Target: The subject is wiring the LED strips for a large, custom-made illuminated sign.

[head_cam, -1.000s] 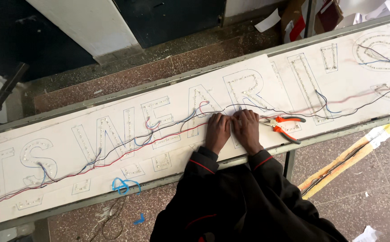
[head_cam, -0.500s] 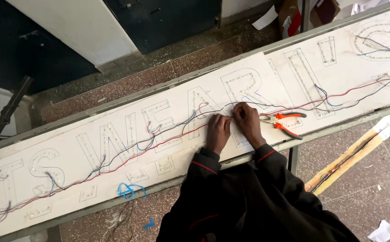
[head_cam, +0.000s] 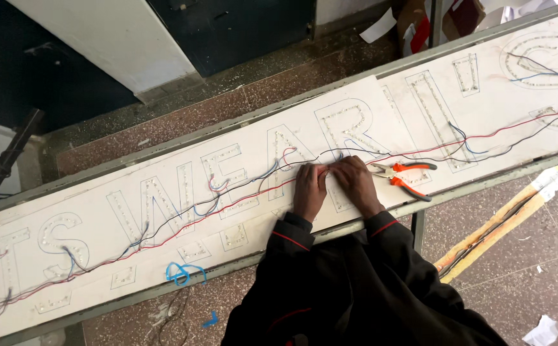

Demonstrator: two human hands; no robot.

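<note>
A long white sign board (head_cam: 163,250) with outlined letters lies across a metal frame. Red, black and blue wires (head_cam: 227,198) run along it. My left hand (head_cam: 308,189) and my right hand (head_cam: 354,182) rest side by side on the board, fingertips pinching the red wire (head_cam: 323,169) between them. Both arms wear dark sleeves with red trim. Orange-handled pliers (head_cam: 407,179) lie on the board just right of my right hand.
A loop of blue wire (head_cam: 183,272) lies at the board's near edge. A yellow-wrapped bar (head_cam: 509,218) leans at the right below the frame. A white panel and a dark door stand beyond the board. Paper scraps lie on the speckled floor.
My hands have stayed at the same spot on the board, moving closer together on the red wire. The camera has shifted slightly right.
</note>
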